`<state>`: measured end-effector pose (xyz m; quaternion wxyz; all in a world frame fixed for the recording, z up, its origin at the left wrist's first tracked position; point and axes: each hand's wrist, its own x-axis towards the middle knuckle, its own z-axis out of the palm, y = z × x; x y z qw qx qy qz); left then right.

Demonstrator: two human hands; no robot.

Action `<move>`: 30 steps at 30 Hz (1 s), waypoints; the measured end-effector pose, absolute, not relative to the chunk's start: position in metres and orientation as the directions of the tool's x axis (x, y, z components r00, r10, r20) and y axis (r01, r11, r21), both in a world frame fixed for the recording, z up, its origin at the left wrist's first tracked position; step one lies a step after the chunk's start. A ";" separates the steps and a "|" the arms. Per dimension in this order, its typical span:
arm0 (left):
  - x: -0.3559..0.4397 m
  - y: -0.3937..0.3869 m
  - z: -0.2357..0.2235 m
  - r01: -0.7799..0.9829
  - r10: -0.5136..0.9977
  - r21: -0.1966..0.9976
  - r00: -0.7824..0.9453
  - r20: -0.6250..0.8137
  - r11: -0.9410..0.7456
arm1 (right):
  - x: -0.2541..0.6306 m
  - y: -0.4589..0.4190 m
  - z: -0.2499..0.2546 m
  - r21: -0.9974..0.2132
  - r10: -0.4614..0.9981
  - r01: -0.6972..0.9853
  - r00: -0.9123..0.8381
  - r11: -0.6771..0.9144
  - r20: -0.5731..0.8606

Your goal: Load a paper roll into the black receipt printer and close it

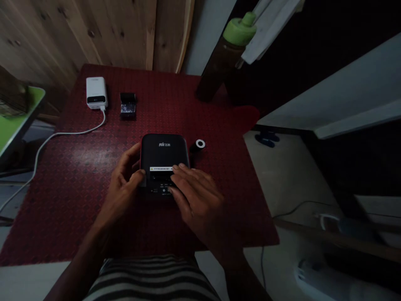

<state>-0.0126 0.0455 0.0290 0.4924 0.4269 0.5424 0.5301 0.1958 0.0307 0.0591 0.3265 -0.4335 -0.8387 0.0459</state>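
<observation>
A small black printer with FEIE lettering and a white warning strip sits on the dark red table in front of me. My left hand holds its left side, the thumb on the near left corner and the fingers around the edge. My right hand lies over its near right part, with fingers stretched across the top by the slot and the thumb near the buttons. The right palm hides that corner. Just beyond the printer's right side lies a black roll with a white ring-shaped end.
A white power bank with a white cable is at the table's far left. Beside it lies a black, partly unrolled ribbon. A green-capped bottle stands at the far right of the red table. Blue slippers are on the floor.
</observation>
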 end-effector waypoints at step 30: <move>-0.010 0.023 0.033 -0.154 0.952 0.969 -0.208 -0.223 0.193 | 0.203 -0.012 -0.034 -0.741 0.960 0.626 -0.050 0.244 0.275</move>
